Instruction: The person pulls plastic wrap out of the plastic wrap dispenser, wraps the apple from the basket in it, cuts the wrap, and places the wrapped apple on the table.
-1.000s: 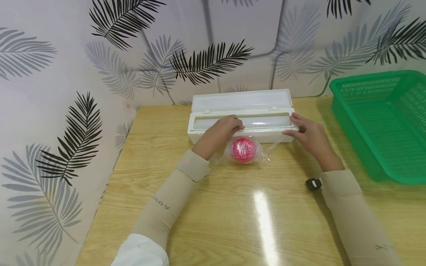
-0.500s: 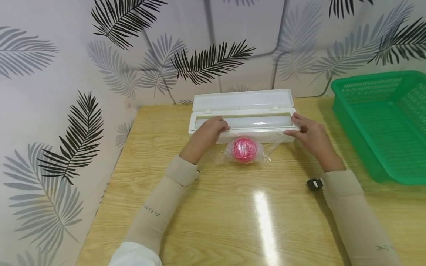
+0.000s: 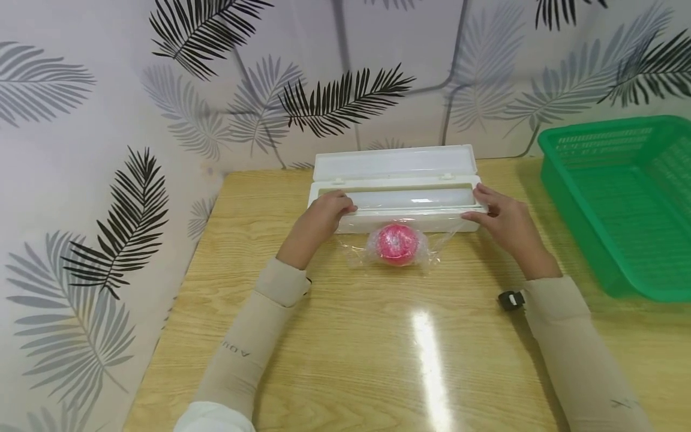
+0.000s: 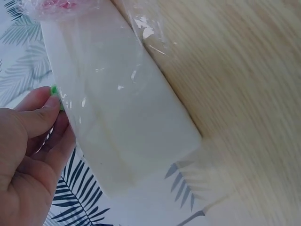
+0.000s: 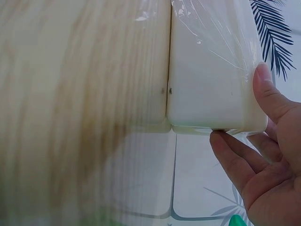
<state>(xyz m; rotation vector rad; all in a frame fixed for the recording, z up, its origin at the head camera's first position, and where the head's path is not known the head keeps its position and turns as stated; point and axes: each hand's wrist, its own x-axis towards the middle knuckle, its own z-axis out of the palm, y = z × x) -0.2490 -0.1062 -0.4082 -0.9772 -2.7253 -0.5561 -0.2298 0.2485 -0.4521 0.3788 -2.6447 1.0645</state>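
A white cling film dispenser box [image 3: 399, 223] lies near the wall with its lid [image 3: 394, 163] raised, a pale roll [image 3: 415, 198] inside. My left hand [image 3: 323, 216] is at the left part of its front edge. In the left wrist view that hand's thumb and finger pinch a small green piece [image 4: 54, 90], likely a slide cutter, at the box edge. My right hand [image 3: 504, 217] grips the right end of the box, thumb on the front edge and fingers at the end face. Clear film [image 3: 356, 243] hangs over the front, around a pink round object [image 3: 397, 243] on the table.
A green plastic basket [image 3: 610, 240] stands on the right side of the wooden table [image 3: 378, 348]. Behind the box rises a wall [image 3: 388, 36] with a leaf pattern.
My left hand has slid left along the front edge of the box, from near its middle toward the left end. The right hand keeps its hold, and the pink object stays in place.
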